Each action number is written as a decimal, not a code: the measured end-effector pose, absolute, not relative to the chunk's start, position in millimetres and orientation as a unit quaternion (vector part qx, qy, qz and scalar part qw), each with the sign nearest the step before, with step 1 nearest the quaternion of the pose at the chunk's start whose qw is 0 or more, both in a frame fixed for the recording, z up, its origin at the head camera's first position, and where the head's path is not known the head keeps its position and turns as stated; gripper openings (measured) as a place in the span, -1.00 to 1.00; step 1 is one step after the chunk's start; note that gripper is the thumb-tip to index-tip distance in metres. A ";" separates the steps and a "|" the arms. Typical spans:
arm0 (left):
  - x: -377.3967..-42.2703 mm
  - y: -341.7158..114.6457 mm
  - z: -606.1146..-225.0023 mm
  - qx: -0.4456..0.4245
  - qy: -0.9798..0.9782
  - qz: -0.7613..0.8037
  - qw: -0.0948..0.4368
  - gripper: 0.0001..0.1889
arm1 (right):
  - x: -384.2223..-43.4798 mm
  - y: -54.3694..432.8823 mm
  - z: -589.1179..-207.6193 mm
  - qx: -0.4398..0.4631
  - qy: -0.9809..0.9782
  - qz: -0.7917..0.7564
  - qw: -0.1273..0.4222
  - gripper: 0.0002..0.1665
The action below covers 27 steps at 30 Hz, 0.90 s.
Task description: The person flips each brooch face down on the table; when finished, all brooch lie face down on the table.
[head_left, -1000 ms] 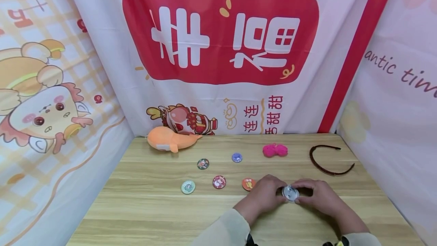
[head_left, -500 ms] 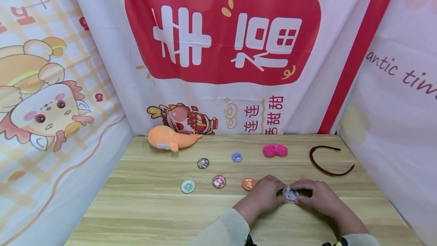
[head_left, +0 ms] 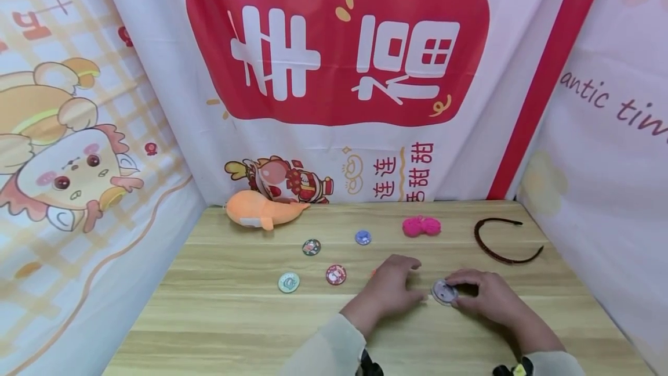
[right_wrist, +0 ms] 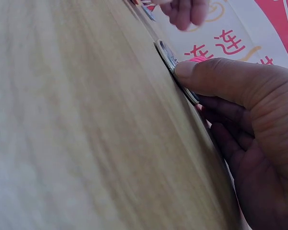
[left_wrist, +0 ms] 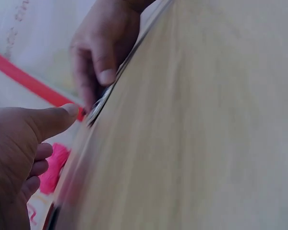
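Note:
In the head view, a grey round badge [head_left: 442, 291] lies flat at the right-hand side of the table, its face up. My right hand [head_left: 493, 300] pinches its right edge between thumb and fingers; the right wrist view shows the thumb on the rim of the badge [right_wrist: 167, 53], low at the wood. To the left, my left hand [head_left: 388, 288] is apart from the badge, its thumb and fingers spread around nothing. Beneath that hand an orange badge [head_left: 373, 273] is almost wholly hidden. A red badge [head_left: 336, 274] lies further left.
Other round badges lie behind and left: light green [head_left: 289, 282], dark [head_left: 311, 247] and blue [head_left: 363, 237]. Along the back are an orange plush toy [head_left: 261, 212] and a pink yarn bundle [head_left: 421, 226]. A dark headband [head_left: 487, 248] lies back right. Printed cloths border the table [head_left: 219, 324].
My left hand has let go of the grey badge and moved left, its fingers opening and covering most of the orange badge. My right hand stays at the grey badge.

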<state>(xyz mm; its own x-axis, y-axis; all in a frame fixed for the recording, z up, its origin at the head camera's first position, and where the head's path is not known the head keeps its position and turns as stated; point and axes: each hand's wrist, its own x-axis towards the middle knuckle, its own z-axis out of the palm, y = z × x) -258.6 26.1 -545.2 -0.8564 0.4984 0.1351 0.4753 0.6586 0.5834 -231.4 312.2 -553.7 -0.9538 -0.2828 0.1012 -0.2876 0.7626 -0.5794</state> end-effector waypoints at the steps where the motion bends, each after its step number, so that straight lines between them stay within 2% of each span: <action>1: -259.3 21.3 -543.4 0.261 0.911 0.320 0.019 -0.31 | -232.1 312.5 -553.4 0.152 -0.939 0.309 0.003 -0.56; 14: -269.2 -33.1 -535.5 0.232 0.927 0.296 0.008 -0.28 | -232.0 312.3 -549.2 0.143 -0.939 0.313 -0.002 -0.52; 27: -271.1 -49.8 -542.4 0.249 0.935 0.252 0.017 -0.32 | -230.1 309.3 -553.4 0.143 -0.939 0.313 0.005 -0.51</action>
